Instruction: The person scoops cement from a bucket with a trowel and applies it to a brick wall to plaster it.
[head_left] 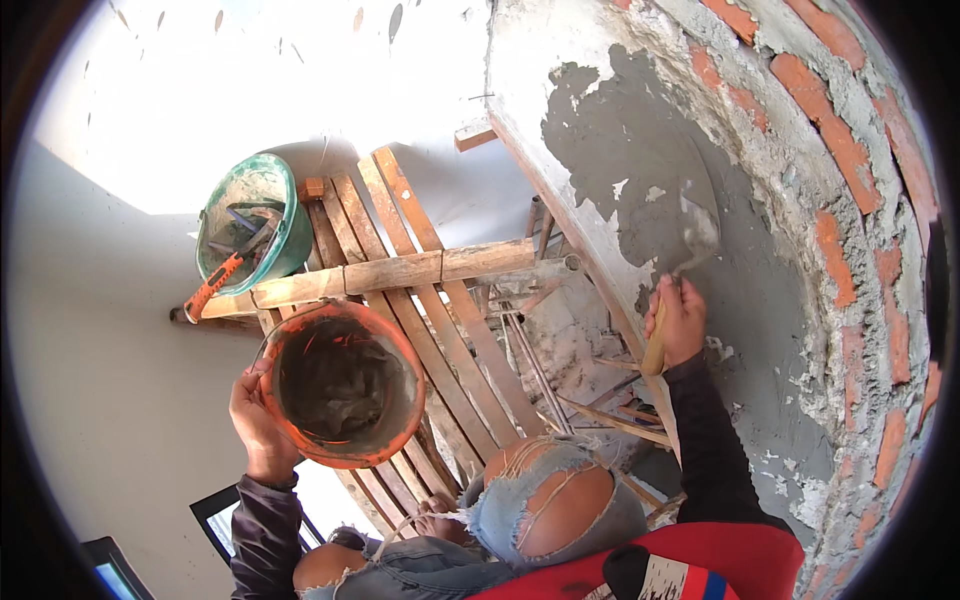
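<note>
My right hand (pixel 683 318) is closed round the wooden handle of a trowel (pixel 699 222). The trowel's blade lies against wet grey mortar (pixel 640 140) spread over a pale wall face (pixel 520 60). On the left, my left hand (pixel 262 420) grips the rim of an orange bucket (pixel 398 345), whose mouth is tipped toward me. Grey mortar (pixel 345 390) coats the inside of the bucket and lies in its bottom.
Beneath the bucket runs a slatted wooden platform (pixel 470 340) with a crossbeam (pixel 400 272). A green bucket (pixel 290 240) holding tools, one an orange-handled tool (pixel 213 287), stands at its far left. Exposed brickwork (pixel 815 105) borders the mortar at right. Poles and rubble (pixel 570 320) lie below.
</note>
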